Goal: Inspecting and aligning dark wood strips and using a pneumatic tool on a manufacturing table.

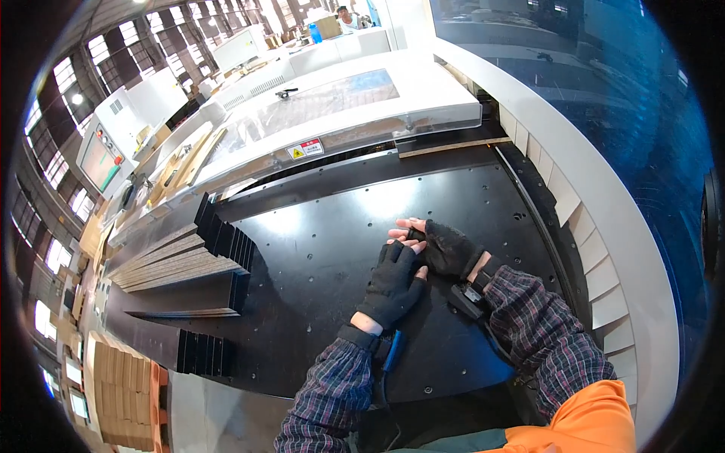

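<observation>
My hands wear black fingerless gloves and meet above the black machine table [325, 332]. My left hand [393, 279] points its fingers away from me, with the thumb apart; its fingertips touch the fingers of my right hand. My right hand [449, 249] reaches across to the left with fingers stretched out, partly overlapping the left fingertips. No object shows in either hand. Left of my hands lies a stack of dark-faced boards [174, 260] with brown core edges. A single board [185, 298] and another short stack of black boards [204, 353] lie nearer.
Beyond the table runs a white machine beam [423, 121] with a warning label. A narrow strip [453, 147] lies before it. A curved white guard [627, 226] borders the right. A control panel [106, 158] stands far left, stacked brown boards [121, 392] near left. A person [347, 20] is far off.
</observation>
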`<state>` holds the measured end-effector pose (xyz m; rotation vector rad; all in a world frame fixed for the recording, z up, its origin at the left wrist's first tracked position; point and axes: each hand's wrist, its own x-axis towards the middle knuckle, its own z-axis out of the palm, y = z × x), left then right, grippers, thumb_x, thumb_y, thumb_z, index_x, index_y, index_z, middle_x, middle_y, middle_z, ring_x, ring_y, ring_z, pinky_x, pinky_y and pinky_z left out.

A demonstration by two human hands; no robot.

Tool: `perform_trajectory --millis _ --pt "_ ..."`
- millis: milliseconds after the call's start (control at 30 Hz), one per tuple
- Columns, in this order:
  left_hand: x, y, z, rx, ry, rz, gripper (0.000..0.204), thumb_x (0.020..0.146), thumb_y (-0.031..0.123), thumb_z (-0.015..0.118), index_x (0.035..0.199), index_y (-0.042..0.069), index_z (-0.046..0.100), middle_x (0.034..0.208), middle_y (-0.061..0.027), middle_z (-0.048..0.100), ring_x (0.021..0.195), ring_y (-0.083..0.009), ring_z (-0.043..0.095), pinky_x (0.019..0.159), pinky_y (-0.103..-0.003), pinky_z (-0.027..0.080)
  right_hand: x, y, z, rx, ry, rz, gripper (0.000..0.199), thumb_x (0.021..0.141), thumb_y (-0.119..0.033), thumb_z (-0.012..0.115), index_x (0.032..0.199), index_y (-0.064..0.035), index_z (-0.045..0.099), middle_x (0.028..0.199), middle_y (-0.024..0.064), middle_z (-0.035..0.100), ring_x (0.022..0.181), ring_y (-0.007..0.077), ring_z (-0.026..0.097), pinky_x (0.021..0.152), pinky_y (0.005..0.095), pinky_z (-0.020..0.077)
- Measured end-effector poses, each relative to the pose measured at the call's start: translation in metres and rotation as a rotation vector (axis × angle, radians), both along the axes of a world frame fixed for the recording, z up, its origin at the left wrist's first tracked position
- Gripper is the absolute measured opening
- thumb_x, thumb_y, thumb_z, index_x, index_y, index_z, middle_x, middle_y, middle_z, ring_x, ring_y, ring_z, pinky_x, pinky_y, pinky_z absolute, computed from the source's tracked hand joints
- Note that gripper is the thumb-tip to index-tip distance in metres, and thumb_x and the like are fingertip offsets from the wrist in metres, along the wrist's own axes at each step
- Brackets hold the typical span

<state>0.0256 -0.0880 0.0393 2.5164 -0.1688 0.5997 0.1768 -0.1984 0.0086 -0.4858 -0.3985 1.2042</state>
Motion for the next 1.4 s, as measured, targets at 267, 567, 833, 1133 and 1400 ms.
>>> perform_trajectory --millis 267,567,833,1133,1400 --pt "0.001 0.001 -0.002 -0.022 0.005 -0.012 0.046 0.09 0.017 0.063 0.134 0.006 0.052 0.132 -0.02 0.051 0.129 -0.0379 0.043 0.111 -0.048 0.036 -0.003 -0.003 0.001 0.028 -0.009 -0.002 0.043 0.104 -0.023 0.049 0.139 0.0007 0.042 0.131 0.0203 0.054 0.113 0.025 0.059 0.102 0.0355 0.0494" --pt "0.001 0.001 -0.003 -0.018 0.014 0.003 0.046 0.089 0.015 0.064 0.133 0.006 0.053 0.132 -0.0189 0.052 0.129 -0.0379 0.043 0.113 -0.049 0.033 -0.006 -0.001 0.009 -0.044 0.009 -0.016 0.042 0.102 -0.021 0.052 0.137 0.0017 0.044 0.129 0.0196 0.054 0.11 0.0234 0.06 0.1 0.0337 0.0509" --pt "0.002 0.0 -0.002 -0.016 -0.007 -0.005 0.046 0.089 0.014 0.064 0.132 0.005 0.053 0.13 -0.0189 0.052 0.127 -0.0371 0.045 0.109 -0.047 0.038 -0.003 0.0 0.003 -0.012 -0.01 -0.015 0.045 0.102 -0.022 0.052 0.14 0.0005 0.042 0.13 0.0189 0.053 0.116 0.0248 0.058 0.103 0.0352 0.0489" --pt "0.0 0.002 -0.003 -0.011 -0.007 0.008 0.045 0.089 0.014 0.064 0.132 0.005 0.053 0.13 -0.018 0.051 0.127 -0.0362 0.043 0.11 -0.047 0.037 -0.005 -0.001 0.006 0.001 -0.204 -0.01 0.053 0.105 -0.028 0.045 0.146 0.0025 0.032 0.142 0.0217 0.045 0.125 0.0289 0.052 0.111 0.0416 0.0412" --pt "0.002 -0.001 -0.004 -0.05 -0.037 -0.022 0.045 0.089 0.013 0.063 0.131 0.004 0.053 0.129 -0.0174 0.052 0.126 -0.0361 0.044 0.11 -0.047 0.036 -0.005 -0.004 0.007 -0.02 -0.112 -0.019 0.052 0.104 -0.026 0.046 0.145 0.0027 0.034 0.14 0.0211 0.047 0.125 0.0286 0.052 0.11 0.0414 0.0422"
